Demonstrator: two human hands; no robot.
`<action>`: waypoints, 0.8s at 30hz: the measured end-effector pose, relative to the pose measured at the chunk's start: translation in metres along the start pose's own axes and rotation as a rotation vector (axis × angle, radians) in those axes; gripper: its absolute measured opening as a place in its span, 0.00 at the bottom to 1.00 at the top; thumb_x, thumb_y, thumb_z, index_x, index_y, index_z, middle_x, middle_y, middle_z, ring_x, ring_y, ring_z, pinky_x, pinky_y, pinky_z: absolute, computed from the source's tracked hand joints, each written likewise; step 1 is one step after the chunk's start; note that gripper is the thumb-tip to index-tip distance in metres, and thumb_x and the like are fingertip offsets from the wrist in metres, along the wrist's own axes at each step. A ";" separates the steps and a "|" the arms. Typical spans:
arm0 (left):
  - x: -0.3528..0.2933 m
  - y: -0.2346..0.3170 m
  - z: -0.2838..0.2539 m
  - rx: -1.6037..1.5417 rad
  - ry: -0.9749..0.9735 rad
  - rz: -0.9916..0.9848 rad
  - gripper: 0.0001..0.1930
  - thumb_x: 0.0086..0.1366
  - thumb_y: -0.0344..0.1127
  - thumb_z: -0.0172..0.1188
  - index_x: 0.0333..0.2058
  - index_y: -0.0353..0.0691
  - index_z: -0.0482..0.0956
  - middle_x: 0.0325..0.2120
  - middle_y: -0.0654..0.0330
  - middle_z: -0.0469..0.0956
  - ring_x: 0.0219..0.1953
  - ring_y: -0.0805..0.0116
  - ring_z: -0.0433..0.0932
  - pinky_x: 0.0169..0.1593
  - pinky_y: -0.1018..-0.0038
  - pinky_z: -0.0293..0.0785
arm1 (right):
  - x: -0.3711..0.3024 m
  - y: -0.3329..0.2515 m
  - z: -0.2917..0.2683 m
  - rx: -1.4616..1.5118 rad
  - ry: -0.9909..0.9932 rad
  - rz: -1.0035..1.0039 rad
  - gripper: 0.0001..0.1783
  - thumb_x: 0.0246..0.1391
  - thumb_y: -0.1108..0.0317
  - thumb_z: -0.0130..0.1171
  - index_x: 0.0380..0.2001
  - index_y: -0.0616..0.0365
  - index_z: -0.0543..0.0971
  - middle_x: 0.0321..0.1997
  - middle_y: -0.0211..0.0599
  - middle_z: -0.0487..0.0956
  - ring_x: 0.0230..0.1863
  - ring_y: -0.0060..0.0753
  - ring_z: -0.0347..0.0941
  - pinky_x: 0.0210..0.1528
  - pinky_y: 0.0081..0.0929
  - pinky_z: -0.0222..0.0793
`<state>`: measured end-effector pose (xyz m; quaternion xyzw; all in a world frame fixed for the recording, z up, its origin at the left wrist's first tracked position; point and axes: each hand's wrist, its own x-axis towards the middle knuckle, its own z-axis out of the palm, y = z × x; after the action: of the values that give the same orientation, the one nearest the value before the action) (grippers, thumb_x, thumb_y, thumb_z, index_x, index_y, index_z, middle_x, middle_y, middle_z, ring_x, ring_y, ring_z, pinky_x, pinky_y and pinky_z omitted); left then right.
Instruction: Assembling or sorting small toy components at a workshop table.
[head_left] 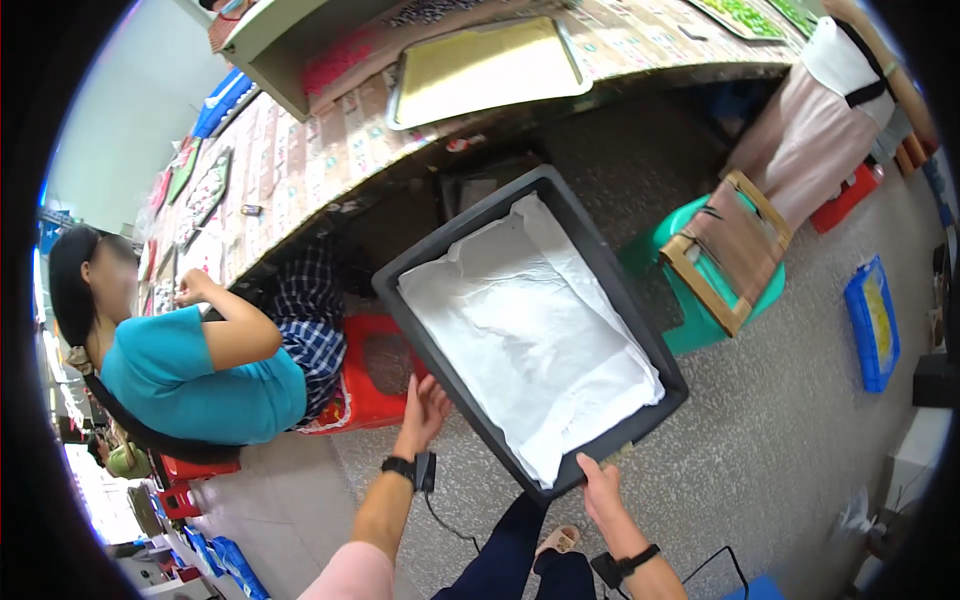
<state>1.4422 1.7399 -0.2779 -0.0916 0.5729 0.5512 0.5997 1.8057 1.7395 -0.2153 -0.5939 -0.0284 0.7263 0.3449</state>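
A dark grey plastic tray (610,265), lined with a crumpled white sheet (530,330), is tilted in front of me above the floor. My right hand (602,490) grips the near rim of the tray, its thumb over the edge and its other fingers mostly hidden. Beside the tray's left wall is my left hand (427,408), its fingers apart and nothing held in them. Whether its fingertips touch the wall I cannot tell. Inside the tray only the sheet shows.
A long worktable (300,170) with a pale yellow metal tray (490,72) runs along the far side. One person in a teal shirt (200,370) sits on a red stool (370,370) at left. A green stool (680,290) bears a wooden frame (735,250); another person (810,130) stands beyond it.
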 end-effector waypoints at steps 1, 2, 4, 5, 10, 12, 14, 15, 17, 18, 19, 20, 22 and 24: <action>-0.025 -0.013 0.018 0.031 -0.021 -0.013 0.34 0.60 0.61 0.39 0.57 0.44 0.54 0.56 0.57 0.58 0.57 0.62 0.58 0.58 0.66 0.54 | 0.018 -0.001 0.004 -0.145 0.049 -0.011 0.11 0.44 0.68 0.60 0.28 0.65 0.73 0.28 0.33 0.74 0.26 0.26 0.71 0.27 0.25 0.67; -0.048 -0.015 0.009 0.026 -0.011 -0.040 0.38 0.59 0.63 0.39 0.59 0.40 0.50 0.60 0.55 0.51 0.61 0.59 0.51 0.60 0.64 0.49 | 0.030 0.001 0.019 -0.203 0.075 0.003 0.11 0.44 0.67 0.60 0.26 0.64 0.73 0.27 0.32 0.73 0.25 0.25 0.70 0.26 0.25 0.66; -0.093 -0.023 -0.010 0.003 0.056 -0.129 0.37 0.59 0.61 0.43 0.57 0.38 0.52 0.55 0.52 0.58 0.55 0.59 0.61 0.55 0.65 0.60 | 0.044 0.001 0.042 -0.264 0.100 0.023 0.12 0.44 0.65 0.61 0.24 0.63 0.73 0.25 0.31 0.73 0.23 0.25 0.69 0.25 0.24 0.65; -0.112 -0.029 -0.019 0.016 0.074 -0.168 0.36 0.60 0.60 0.42 0.57 0.37 0.52 0.55 0.52 0.58 0.55 0.58 0.62 0.55 0.65 0.60 | 0.048 -0.001 0.048 -0.261 0.092 -0.009 0.13 0.45 0.64 0.60 0.24 0.64 0.73 0.25 0.33 0.73 0.23 0.24 0.70 0.23 0.23 0.64; -0.198 -0.056 -0.053 0.025 0.235 -0.295 0.33 0.61 0.58 0.42 0.54 0.36 0.57 0.53 0.51 0.62 0.51 0.58 0.65 0.52 0.66 0.62 | 0.022 -0.023 0.061 -0.226 -0.135 0.023 0.16 0.50 0.59 0.55 0.33 0.61 0.70 0.27 0.33 0.74 0.20 0.23 0.70 0.21 0.18 0.65; -0.216 -0.072 -0.057 0.112 0.301 -0.370 0.26 0.62 0.54 0.43 0.48 0.36 0.63 0.46 0.52 0.68 0.46 0.59 0.70 0.48 0.67 0.66 | 0.006 -0.013 0.033 -0.324 -0.161 -0.024 0.14 0.51 0.61 0.54 0.37 0.60 0.70 0.28 0.30 0.73 0.24 0.20 0.69 0.23 0.17 0.67; -0.227 -0.089 -0.067 0.169 0.342 -0.401 0.24 0.62 0.52 0.45 0.45 0.37 0.65 0.43 0.52 0.70 0.44 0.59 0.71 0.47 0.66 0.68 | -0.024 -0.012 0.010 -0.422 -0.165 -0.039 0.15 0.53 0.62 0.52 0.40 0.59 0.70 0.27 0.27 0.72 0.23 0.18 0.67 0.23 0.16 0.65; -0.231 -0.096 -0.069 0.213 0.407 -0.425 0.21 0.61 0.50 0.46 0.42 0.38 0.68 0.40 0.53 0.73 0.42 0.59 0.73 0.46 0.65 0.69 | -0.044 -0.014 -0.003 -0.455 -0.167 0.003 0.16 0.53 0.62 0.52 0.42 0.59 0.70 0.27 0.27 0.72 0.22 0.17 0.67 0.22 0.16 0.64; -0.239 -0.107 -0.053 0.357 0.399 -0.445 0.18 0.62 0.48 0.46 0.40 0.38 0.69 0.37 0.54 0.74 0.41 0.58 0.73 0.45 0.64 0.70 | -0.069 -0.014 -0.053 -0.403 -0.329 0.133 0.17 0.53 0.62 0.52 0.44 0.59 0.71 0.26 0.28 0.73 0.21 0.19 0.67 0.22 0.17 0.64; -0.246 -0.110 -0.039 0.393 0.364 -0.439 0.18 0.62 0.48 0.46 0.40 0.38 0.69 0.37 0.54 0.74 0.41 0.58 0.73 0.45 0.64 0.70 | -0.081 -0.009 -0.081 -0.456 -0.354 0.110 0.17 0.52 0.62 0.52 0.43 0.58 0.72 0.25 0.28 0.74 0.22 0.20 0.68 0.23 0.17 0.65; -0.253 -0.113 -0.022 0.440 0.340 -0.469 0.16 0.62 0.46 0.46 0.37 0.39 0.69 0.36 0.55 0.74 0.38 0.59 0.74 0.41 0.66 0.72 | -0.092 -0.005 -0.109 -0.510 -0.381 0.088 0.17 0.52 0.61 0.52 0.43 0.58 0.73 0.25 0.28 0.74 0.23 0.21 0.69 0.24 0.18 0.66; -0.257 -0.117 -0.011 0.491 0.319 -0.497 0.13 0.62 0.44 0.46 0.35 0.40 0.70 0.34 0.56 0.75 0.36 0.60 0.75 0.36 0.68 0.74 | -0.103 -0.007 -0.136 -0.672 -0.371 0.012 0.16 0.51 0.61 0.53 0.41 0.57 0.75 0.23 0.29 0.75 0.24 0.20 0.70 0.26 0.19 0.66; -0.270 -0.124 0.007 0.603 0.140 -0.518 0.19 0.60 0.48 0.49 0.44 0.41 0.64 0.39 0.57 0.71 0.42 0.59 0.71 0.43 0.64 0.70 | -0.121 -0.018 -0.189 -0.941 -0.353 -0.097 0.16 0.49 0.59 0.54 0.37 0.57 0.77 0.23 0.30 0.76 0.26 0.20 0.71 0.29 0.20 0.68; -0.278 -0.128 0.046 0.744 -0.002 -0.512 0.30 0.58 0.51 0.51 0.54 0.41 0.59 0.48 0.55 0.67 0.48 0.59 0.68 0.49 0.63 0.66 | -0.132 -0.031 -0.254 -0.888 -0.267 0.056 0.17 0.47 0.56 0.54 0.36 0.57 0.77 0.25 0.33 0.77 0.27 0.24 0.73 0.31 0.23 0.68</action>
<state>1.6406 1.5714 -0.1111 -0.0083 0.6903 0.1417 0.7095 2.0520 1.5988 -0.1643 -0.5860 -0.3647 0.7229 0.0311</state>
